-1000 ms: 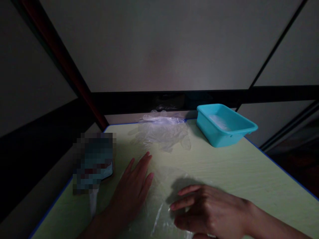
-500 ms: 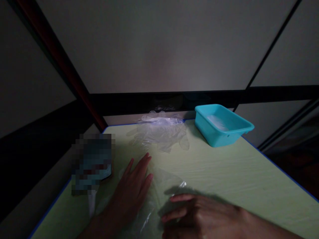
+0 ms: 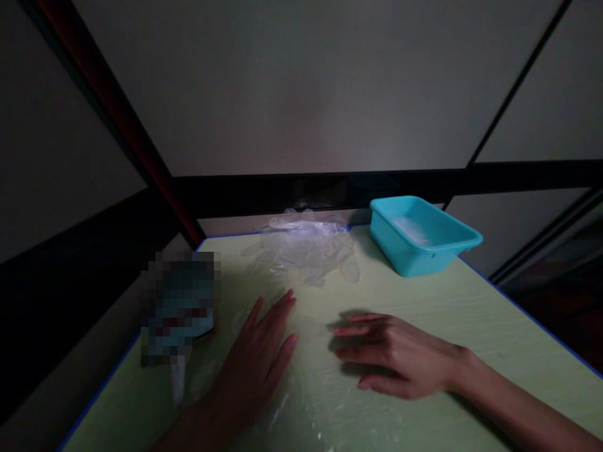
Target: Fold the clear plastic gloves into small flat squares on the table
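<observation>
Clear thin plastic glove (image 3: 282,402) flat on pale green, blue-edged table (image 3: 424,326), near edge. Left hand (image 3: 257,358) on it, fingers spread; right hand (image 3: 396,355) beside it, fingers loosely parted, pinching nothing. Beyond: heap of crumpled clear plastic gloves (image 3: 306,248); turquoise rectangular plastic basin (image 3: 421,242) to its right.

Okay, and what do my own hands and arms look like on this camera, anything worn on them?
The left hand and right hand are bare, with slender fingers and no glove or ring showing. No sleeve, watch or bracelet shows on the visible wrists and forearms. The dim light hides finer markings.
</observation>
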A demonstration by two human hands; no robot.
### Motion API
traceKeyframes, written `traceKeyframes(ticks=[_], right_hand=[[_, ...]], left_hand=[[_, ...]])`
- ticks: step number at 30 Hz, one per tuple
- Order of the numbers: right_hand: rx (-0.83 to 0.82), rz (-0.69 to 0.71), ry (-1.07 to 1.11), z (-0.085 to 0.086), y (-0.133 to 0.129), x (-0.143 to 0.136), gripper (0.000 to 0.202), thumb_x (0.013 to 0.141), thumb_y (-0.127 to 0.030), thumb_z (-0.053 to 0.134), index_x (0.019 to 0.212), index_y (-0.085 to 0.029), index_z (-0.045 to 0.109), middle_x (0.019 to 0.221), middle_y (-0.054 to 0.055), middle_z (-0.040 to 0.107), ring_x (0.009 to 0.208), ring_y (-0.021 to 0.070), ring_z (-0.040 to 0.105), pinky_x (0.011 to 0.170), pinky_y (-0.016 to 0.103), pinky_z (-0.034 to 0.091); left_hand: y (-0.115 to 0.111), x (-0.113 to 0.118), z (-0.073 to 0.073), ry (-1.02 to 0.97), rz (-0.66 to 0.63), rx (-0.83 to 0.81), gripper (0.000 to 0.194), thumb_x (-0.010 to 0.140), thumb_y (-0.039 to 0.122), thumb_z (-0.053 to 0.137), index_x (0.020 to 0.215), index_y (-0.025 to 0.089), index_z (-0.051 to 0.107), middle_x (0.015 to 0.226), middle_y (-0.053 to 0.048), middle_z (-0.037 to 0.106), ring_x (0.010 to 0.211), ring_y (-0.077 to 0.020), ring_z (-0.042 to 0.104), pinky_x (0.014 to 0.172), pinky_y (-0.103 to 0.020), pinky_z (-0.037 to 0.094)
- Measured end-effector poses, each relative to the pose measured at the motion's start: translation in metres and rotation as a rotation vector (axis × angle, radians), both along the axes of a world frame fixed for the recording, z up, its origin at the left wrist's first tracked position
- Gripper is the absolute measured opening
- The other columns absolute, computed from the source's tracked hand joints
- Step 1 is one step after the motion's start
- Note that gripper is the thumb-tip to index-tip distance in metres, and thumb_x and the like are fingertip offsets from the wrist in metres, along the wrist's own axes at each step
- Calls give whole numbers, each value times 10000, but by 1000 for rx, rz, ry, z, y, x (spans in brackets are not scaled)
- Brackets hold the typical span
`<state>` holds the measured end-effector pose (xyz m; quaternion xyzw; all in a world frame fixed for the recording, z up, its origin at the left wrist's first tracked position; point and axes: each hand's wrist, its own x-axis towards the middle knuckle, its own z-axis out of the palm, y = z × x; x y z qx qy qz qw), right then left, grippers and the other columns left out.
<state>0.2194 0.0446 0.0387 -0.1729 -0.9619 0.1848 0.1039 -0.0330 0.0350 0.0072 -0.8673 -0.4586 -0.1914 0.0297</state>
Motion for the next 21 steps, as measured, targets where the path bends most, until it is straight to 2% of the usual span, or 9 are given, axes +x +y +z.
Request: traceKeyframes(ticks=[6, 9, 12, 15, 18, 21], right_hand=[[7, -6, 24, 5, -8, -1, 248, 836, -210, 440, 990, -117, 611, 1036, 117, 632, 1118, 219, 494, 1019, 402, 298], [2, -6, 57, 9, -13, -1, 240, 827, -205, 434, 970, -135, 614, 1013, 111, 642, 1059, 216, 540, 970, 404, 365], [3, -20, 149, 8, -11, 1, 242, 842, -204, 422, 980, -129, 607, 959, 97, 661, 987, 188, 584, 973, 382, 369], [19, -71, 256, 5, -4, 5, 216, 854, -176, 428, 966, -120, 604, 943, 85, 669, 922, 160, 611, 971, 351, 376], [34, -159, 327, 4, 3, 9, 197, 872, -172, 430, 961, -136, 602, 948, 70, 670, 928, 155, 608, 943, 343, 402], [34, -235, 285, 4, 5, 9, 239, 901, -186, 403, 1070, -146, 569, 1054, 77, 638, 1010, 155, 571, 953, 342, 392]], left_hand=[[-12, 7, 11, -36, -162, 82, 391, 885, 155, 333, 1273, 109, 332, 1242, -96, 538, 1196, -190, 436, 1068, -418, 228], [-21, 16, 20, -15, -311, 103, 340, 858, 129, 362, 1189, 92, 432, 1177, -91, 588, 1148, -167, 486, 1073, -383, 228], [-31, 26, 24, 76, -462, 93, 283, 882, 222, 381, 1092, 82, 510, 1132, -117, 615, 1125, -184, 508, 1051, -384, 281], [-38, 35, 17, 121, -555, 110, 393, 913, 378, 355, 1097, 75, 525, 1150, -152, 602, 1128, -231, 509, 994, -400, 365], [-42, 41, 4, 125, -580, 122, 277, 936, 208, 337, 1137, 129, 511, 1180, -81, 596, 1132, -183, 509, 1012, -354, 343], [-44, 45, -3, 152, -626, 117, 244, 936, 177, 364, 1121, 160, 522, 1178, -13, 601, 1114, -158, 524, 1034, -339, 311]])
